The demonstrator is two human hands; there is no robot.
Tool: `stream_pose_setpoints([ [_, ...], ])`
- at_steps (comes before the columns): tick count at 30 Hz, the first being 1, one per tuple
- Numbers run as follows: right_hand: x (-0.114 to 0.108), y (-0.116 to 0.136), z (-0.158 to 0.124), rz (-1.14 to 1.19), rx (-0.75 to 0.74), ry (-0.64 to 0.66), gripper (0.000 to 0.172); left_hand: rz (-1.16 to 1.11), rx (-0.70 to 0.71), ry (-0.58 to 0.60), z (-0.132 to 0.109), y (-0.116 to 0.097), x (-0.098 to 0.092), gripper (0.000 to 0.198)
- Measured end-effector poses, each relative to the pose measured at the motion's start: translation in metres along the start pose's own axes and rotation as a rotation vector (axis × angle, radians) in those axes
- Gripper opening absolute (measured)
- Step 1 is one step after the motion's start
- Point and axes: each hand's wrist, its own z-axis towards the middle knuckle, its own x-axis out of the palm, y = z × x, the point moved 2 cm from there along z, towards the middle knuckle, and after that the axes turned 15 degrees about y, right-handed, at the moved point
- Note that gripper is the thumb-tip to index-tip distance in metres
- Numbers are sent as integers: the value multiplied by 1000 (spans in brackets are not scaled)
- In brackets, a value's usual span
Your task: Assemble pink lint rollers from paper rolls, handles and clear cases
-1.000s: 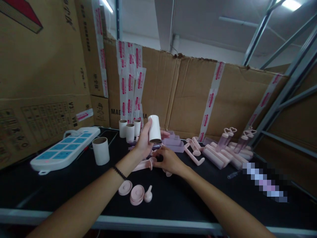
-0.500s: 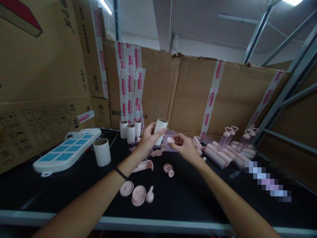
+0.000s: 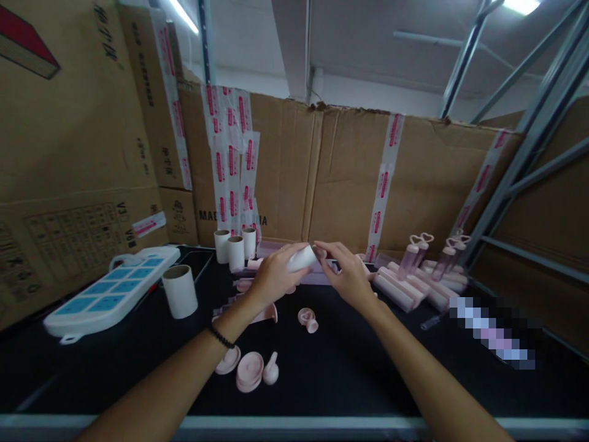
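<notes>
My left hand (image 3: 273, 277) is wrapped round a white roll (image 3: 301, 259), now tipped on its side with its open end toward the right. My right hand (image 3: 347, 273) meets that end, fingertips pinched on a small pink cap (image 3: 318, 252) that is mostly hidden. Below the hands, on the black table (image 3: 350, 362), lie a pink handle piece (image 3: 267, 315), a pink end piece (image 3: 307, 319) and a cluster of pink caps (image 3: 251, 370).
A white roll (image 3: 180, 291) stands alone at the left, three more rolls (image 3: 235, 248) stand at the back. A blue-and-white power strip (image 3: 113, 291) lies at the left. Finished pink rollers (image 3: 416, 285) are heaped at the right. Cardboard boxes (image 3: 322, 178) wall the back and left. A metal rack (image 3: 529, 159) stands right.
My right hand lifted from the table with a pink cap and came to the roll's end. My left hand tipped the roll from upright to lying sideways.
</notes>
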Motion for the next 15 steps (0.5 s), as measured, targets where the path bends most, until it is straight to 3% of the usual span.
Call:
stream_pose_setpoints([
  [3, 3, 5, -3, -10, -32, 15, 41, 31, 9, 3, -2, -1, 2, 53],
  [6, 10, 4, -7, 60, 63, -17, 44, 40, 0, -8, -3, -1, 3, 52],
  [15, 30, -1, -7, 669, 213, -245, 21, 20, 36, -36, -5, -7, 4, 49],
])
